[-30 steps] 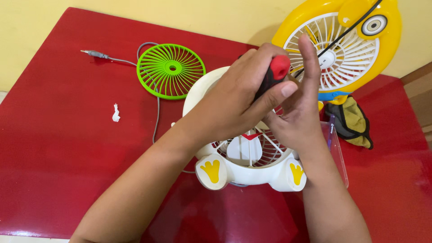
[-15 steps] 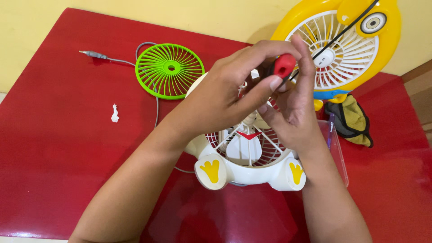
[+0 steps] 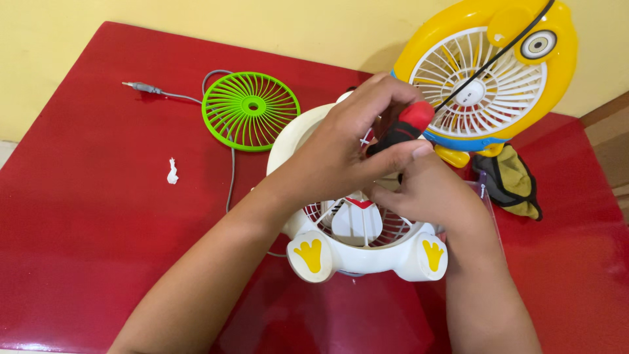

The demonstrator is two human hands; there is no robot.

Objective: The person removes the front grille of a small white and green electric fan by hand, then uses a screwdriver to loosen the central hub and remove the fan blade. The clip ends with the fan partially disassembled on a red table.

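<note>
Left hand (image 3: 347, 147) fist-curled above half-closed right hand (image 3: 429, 190).

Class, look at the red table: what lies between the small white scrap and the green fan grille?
In the head view, only a thin grey cable crosses the red table between the white scrap and the green grille; otherwise bare.

Home: red table (image 3: 98, 216), yellow wall (image 3: 196, 26), toy-like fans (image 3: 488, 78).

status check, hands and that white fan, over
Left hand gripping red-and-black screwdriver, tip hidden in white fan. Right hand steadying fan grille. Green grille off to the side, nothing blocking.
</note>
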